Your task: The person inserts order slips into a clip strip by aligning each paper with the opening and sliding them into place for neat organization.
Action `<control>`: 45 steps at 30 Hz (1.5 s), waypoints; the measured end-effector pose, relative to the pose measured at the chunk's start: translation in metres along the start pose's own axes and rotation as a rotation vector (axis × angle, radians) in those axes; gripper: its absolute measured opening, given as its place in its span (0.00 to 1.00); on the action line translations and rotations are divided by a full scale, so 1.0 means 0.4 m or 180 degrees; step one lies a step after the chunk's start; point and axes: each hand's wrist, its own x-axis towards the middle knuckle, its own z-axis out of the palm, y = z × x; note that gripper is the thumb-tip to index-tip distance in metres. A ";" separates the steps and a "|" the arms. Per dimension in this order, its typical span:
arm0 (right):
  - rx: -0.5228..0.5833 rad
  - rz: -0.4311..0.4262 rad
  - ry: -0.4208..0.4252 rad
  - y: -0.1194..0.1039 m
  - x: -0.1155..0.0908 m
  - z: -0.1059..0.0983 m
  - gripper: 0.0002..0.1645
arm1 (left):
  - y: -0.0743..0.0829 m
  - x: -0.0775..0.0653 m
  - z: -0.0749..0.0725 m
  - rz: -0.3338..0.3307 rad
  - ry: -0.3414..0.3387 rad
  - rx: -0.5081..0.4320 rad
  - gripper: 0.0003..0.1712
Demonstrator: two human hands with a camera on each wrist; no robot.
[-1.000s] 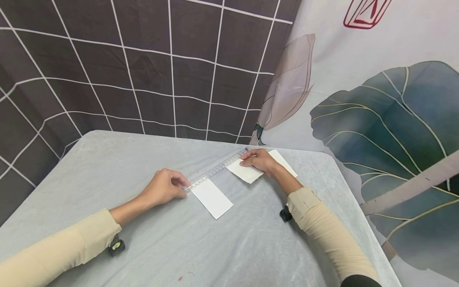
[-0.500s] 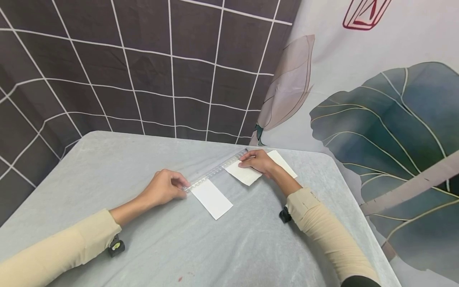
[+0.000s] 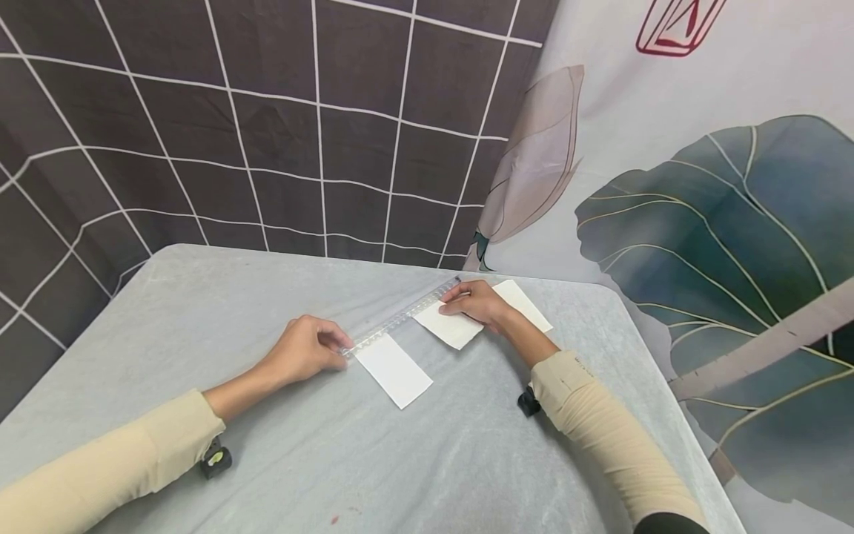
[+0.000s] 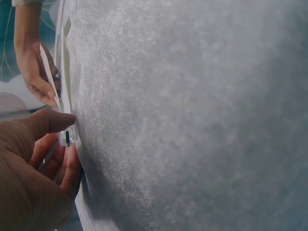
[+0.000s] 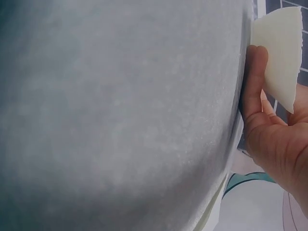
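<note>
A clear plastic ruler (image 3: 394,319) lies slantwise on the cloth-covered table. My left hand (image 3: 303,348) pinches its near left end; the ruler's tip (image 4: 67,137) shows between thumb and fingers in the left wrist view. My right hand (image 3: 477,304) pinches a cream piece of paper (image 3: 445,326) beside the ruler's far half, tilted up from the table. In the right wrist view this paper (image 5: 281,53) has a ragged, torn-looking edge. A white rectangular piece of paper (image 3: 395,371) lies flat, its upper end along the ruler close to my left hand.
Another pale piece of paper (image 3: 523,302) lies behind my right wrist, partly hidden by it. Grey cloth (image 3: 267,460) covers the table, whose far edge runs close beyond the ruler. Patterned curtains (image 3: 360,133) hang behind and to the right.
My right hand has shifted slightly left and toward me along the ruler, carrying the cream paper. The left hand, the ruler and the white rectangle hold their places.
</note>
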 end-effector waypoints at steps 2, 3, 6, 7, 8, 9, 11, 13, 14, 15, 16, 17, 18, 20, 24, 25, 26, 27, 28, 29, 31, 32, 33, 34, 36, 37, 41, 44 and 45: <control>0.0006 -0.0004 0.0000 -0.001 -0.001 0.000 0.22 | -0.002 0.001 0.000 0.0007 0.0005 0.0006 0.15; 0.0009 -0.0007 0.0000 -0.001 -0.001 0.000 0.22 | -0.003 0.001 0.001 0.0011 0.0008 0.0010 0.15; 0.0021 -0.0025 -0.0008 -0.002 -0.003 0.001 0.22 | -0.004 0.002 0.001 0.0024 0.0012 0.0019 0.15; 0.0020 -0.0031 -0.0015 -0.003 -0.004 0.002 0.22 | -0.004 0.002 0.001 0.0026 0.0014 0.0021 0.15; 0.0019 -0.0036 -0.0022 -0.003 -0.004 0.003 0.22 | -0.004 0.002 0.001 0.0027 0.0015 0.0021 0.15; 0.0008 -0.0042 -0.0026 -0.003 -0.004 0.003 0.22 | -0.004 0.001 0.001 0.0028 0.0016 0.0021 0.15; 0.0007 -0.0051 -0.0033 -0.004 -0.005 0.005 0.22 | -0.004 0.001 0.001 0.0026 0.0018 0.0018 0.15; -0.0006 -0.0049 -0.0036 -0.006 -0.005 0.006 0.22 | -0.004 0.001 0.001 0.0024 0.0020 0.0016 0.15; 0.0000 -0.0049 -0.0039 -0.006 -0.005 0.006 0.22 | -0.004 0.001 0.001 0.0023 0.0019 0.0013 0.15; 0.0008 -0.0043 -0.0044 -0.007 -0.005 0.007 0.22 | -0.004 0.001 0.001 0.0022 0.0018 0.0012 0.15; 0.0020 -0.0035 -0.0055 -0.007 -0.005 0.008 0.22 | -0.004 0.002 0.001 0.0019 0.0017 0.0011 0.15; 0.0008 -0.0032 -0.0059 -0.007 -0.005 0.008 0.22 | -0.004 0.002 0.001 0.0016 0.0014 0.0008 0.15; 0.0004 -0.0029 -0.0060 -0.008 -0.005 0.009 0.22 | -0.004 0.002 0.001 0.0015 0.0012 0.0009 0.15; 0.0003 -0.0023 -0.0072 -0.009 -0.006 0.010 0.22 | -0.005 0.002 0.000 0.0004 0.0011 0.0007 0.15; -0.0045 -0.0022 -0.0071 -0.013 -0.010 0.013 0.22 | -0.010 0.004 0.000 0.0007 0.0015 0.0025 0.14; -0.0053 -0.0027 -0.0077 -0.013 -0.009 0.014 0.22 | -0.011 0.005 0.000 0.0005 0.0019 0.0029 0.14; -0.0069 -0.0031 -0.0080 -0.013 -0.009 0.015 0.22 | -0.012 0.005 0.000 0.0006 0.0019 0.0035 0.14; -0.0067 -0.0028 -0.0086 -0.014 -0.009 0.016 0.22 | -0.013 0.005 -0.001 0.0013 0.0018 0.0041 0.14; -0.0068 -0.0029 -0.0088 -0.014 -0.010 0.017 0.22 | -0.013 0.005 -0.001 0.0019 0.0015 0.0042 0.14; -0.0070 -0.0029 -0.0092 -0.014 -0.009 0.017 0.22 | -0.014 0.006 -0.001 0.0009 0.0017 0.0043 0.14; -0.0072 -0.0035 -0.0089 -0.015 -0.009 0.019 0.22 | -0.013 0.006 -0.002 0.0015 0.0016 0.0045 0.14; -0.0072 -0.0033 -0.0090 -0.016 -0.011 0.020 0.22 | -0.013 0.007 -0.002 0.0018 0.0016 0.0045 0.14; -0.0071 -0.0031 -0.0091 -0.017 -0.011 0.021 0.22 | -0.012 0.006 -0.002 0.0019 0.0015 0.0045 0.14; -0.0084 -0.0039 -0.0088 -0.017 -0.010 0.022 0.22 | -0.012 0.006 -0.003 0.0016 0.0016 0.0044 0.14; -0.0092 -0.0043 -0.0097 -0.016 -0.011 0.024 0.22 | -0.011 0.005 -0.003 0.0008 0.0017 0.0044 0.14; -0.0094 -0.0045 -0.0105 -0.017 -0.012 0.025 0.22 | -0.010 0.004 -0.003 0.0007 0.0016 0.0040 0.14; -0.0181 -0.0081 -0.0116 -0.020 -0.017 0.029 0.22 | -0.009 0.002 -0.003 0.0003 0.0012 0.0027 0.14; -0.0246 -0.0115 -0.0139 -0.023 -0.020 0.033 0.22 | -0.012 0.002 -0.003 0.0024 0.0013 0.0008 0.14; -0.0242 -0.0123 -0.0153 -0.024 -0.021 0.034 0.21 | -0.015 0.002 -0.004 0.0047 0.0022 0.0003 0.14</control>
